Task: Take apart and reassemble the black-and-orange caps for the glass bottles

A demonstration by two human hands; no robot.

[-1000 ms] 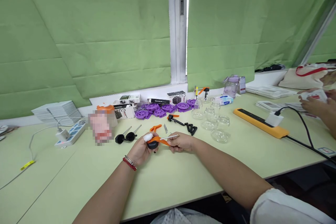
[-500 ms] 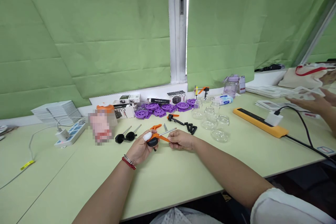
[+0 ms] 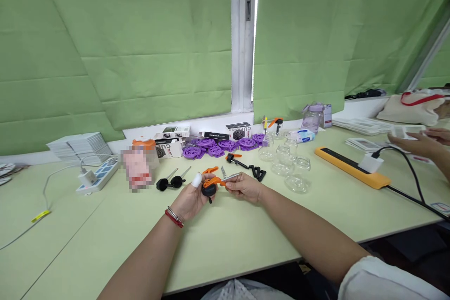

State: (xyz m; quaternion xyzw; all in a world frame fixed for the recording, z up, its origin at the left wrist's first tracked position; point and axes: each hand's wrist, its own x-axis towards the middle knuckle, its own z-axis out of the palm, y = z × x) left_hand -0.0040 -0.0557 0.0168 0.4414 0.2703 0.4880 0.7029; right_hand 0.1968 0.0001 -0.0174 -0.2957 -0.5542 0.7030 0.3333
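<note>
My left hand (image 3: 191,198), with a white wrap on one fingertip and a red bracelet at the wrist, is closed around a small black and orange part (image 3: 210,186) just above the pale green table (image 3: 228,239). My right hand (image 3: 244,186) pinches a thin metal rod (image 3: 230,177) whose end meets that part. Both hands are close together at the table's middle. Two black knobs with metal stems (image 3: 170,181) lie just left of my left hand, and another orange and black piece (image 3: 235,160) lies behind the hands.
Purple round parts (image 3: 225,144) and small boxes (image 3: 172,132) line the windowsill. Several clear glass jars (image 3: 290,164) stand to the right, beyond them an orange power strip (image 3: 351,167) with a black cable. A white power strip (image 3: 96,176) lies left. Another person's hands (image 3: 418,140) work at far right.
My hands have lifted slightly and drawn closer, the rod's end now at the orange part. The view shifted a little. The other person's hands at far right moved.
</note>
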